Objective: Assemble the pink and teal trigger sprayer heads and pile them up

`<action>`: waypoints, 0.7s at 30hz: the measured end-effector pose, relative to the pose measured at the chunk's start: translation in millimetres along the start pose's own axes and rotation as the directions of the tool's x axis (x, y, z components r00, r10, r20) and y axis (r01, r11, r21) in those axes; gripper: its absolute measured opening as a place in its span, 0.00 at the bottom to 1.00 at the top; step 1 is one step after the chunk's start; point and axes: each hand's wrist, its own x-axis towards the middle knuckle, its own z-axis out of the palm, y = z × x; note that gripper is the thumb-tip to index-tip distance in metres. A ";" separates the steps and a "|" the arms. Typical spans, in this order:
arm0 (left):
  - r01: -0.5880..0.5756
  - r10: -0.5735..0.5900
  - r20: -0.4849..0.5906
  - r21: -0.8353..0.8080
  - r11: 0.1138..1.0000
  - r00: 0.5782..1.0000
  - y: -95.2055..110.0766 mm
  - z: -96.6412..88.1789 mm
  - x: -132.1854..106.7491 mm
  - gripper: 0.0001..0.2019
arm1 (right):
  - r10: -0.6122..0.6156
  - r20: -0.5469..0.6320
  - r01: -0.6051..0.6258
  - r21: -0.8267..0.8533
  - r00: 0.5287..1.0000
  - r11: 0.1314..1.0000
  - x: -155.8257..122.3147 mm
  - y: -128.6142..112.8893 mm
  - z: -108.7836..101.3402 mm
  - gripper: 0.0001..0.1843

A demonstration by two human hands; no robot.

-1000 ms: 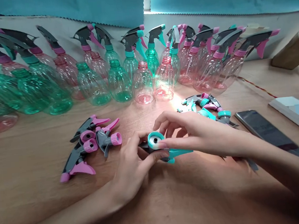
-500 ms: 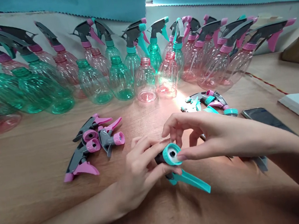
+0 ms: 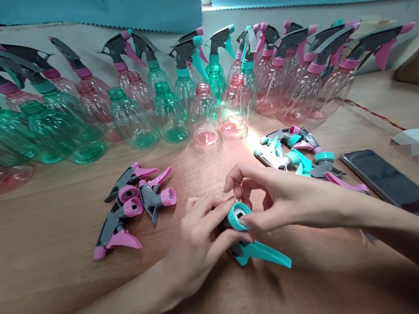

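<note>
My left hand (image 3: 199, 242) is closed around a dark grey trigger sprayer head with a turquoise collar (image 3: 232, 219). Its collar mouth faces up, showing a white inner ring with a dark centre, and the turquoise trigger (image 3: 267, 254) points to the lower right. My right hand (image 3: 269, 198) is closed at that collar, thumb pressed at the inside of the mouth and fingers curled behind it. A tiny white bit shows by the right fingertips; I cannot make out what it is. The nozzle end is hidden by my left hand.
Several grey-and-pink sprayer heads (image 3: 118, 230) lie to the left. More heads, turquoise and pink (image 3: 324, 158), are piled at the right beside a phone (image 3: 393, 179). Green bottles (image 3: 170, 111) and pink bottles (image 3: 204, 113) line the back, some with heads on.
My right hand has shifted slightly left, its thumb further into the collar mouth. The view has moved a little, so more of the phone and right-hand pile shows.
</note>
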 end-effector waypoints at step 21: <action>-0.055 0.056 -0.035 0.043 0.998 0.998 -5.8 4.8 -5.9 0.12 | 0.028 -0.118 -0.047 -0.162 0.993 0.986 -8.7 -9.6 11.5 0.13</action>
